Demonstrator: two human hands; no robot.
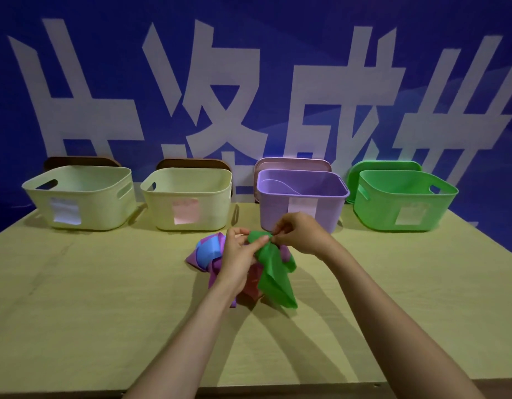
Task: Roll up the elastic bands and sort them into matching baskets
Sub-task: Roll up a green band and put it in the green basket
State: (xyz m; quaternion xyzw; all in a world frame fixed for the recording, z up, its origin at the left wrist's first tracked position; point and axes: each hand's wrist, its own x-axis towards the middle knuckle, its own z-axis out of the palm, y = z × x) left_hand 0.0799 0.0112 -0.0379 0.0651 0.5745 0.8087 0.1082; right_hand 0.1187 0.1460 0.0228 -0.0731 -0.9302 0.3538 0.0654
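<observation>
Left hand (238, 254) and right hand (302, 236) both pinching the green band (273, 275) by its top end, over the tangled pile (204, 253) mid-counter (105, 283); green basket (404, 197) sits at the far right corner.

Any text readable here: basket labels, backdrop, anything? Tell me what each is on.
"成": large white character on the blue backdrop; the three characters beside it are cut off, so I cannot read them surely.
Paper labels on the four baskets: no writing legible, too blurred.
</observation>
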